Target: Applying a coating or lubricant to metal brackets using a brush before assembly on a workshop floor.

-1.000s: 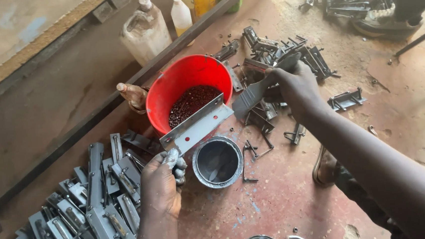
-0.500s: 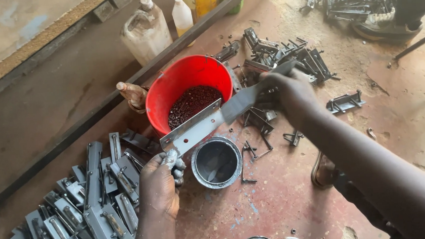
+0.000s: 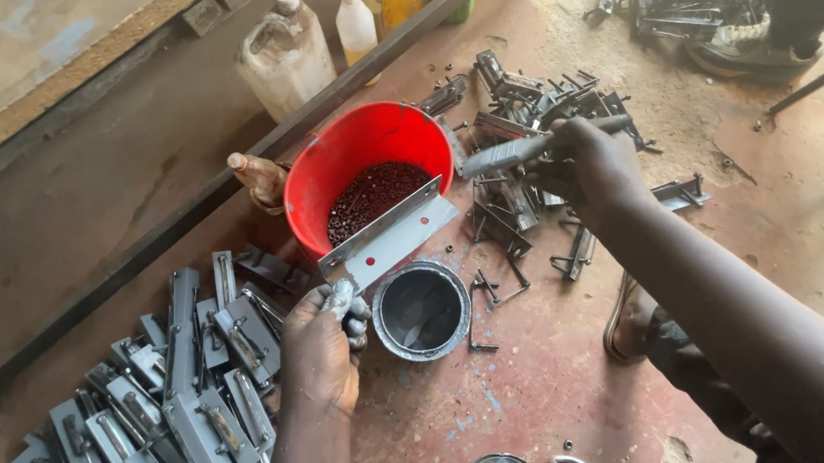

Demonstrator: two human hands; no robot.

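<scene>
The bucket (image 3: 369, 172) stands behind the tin (image 3: 421, 310); a heap of brackets (image 3: 153, 404) lies left, bottles (image 3: 321, 40) behind.

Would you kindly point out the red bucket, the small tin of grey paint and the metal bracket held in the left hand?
red bucket (image 3: 331, 174): head view, on its inner wall at the left.
paint tin (image 3: 387, 328): head view, on its left rim.
metal bracket (image 3: 403, 237): head view, on its painted flat face.

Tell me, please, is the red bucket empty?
No, the red bucket holds a heap of small dark pieces at its bottom.
</scene>
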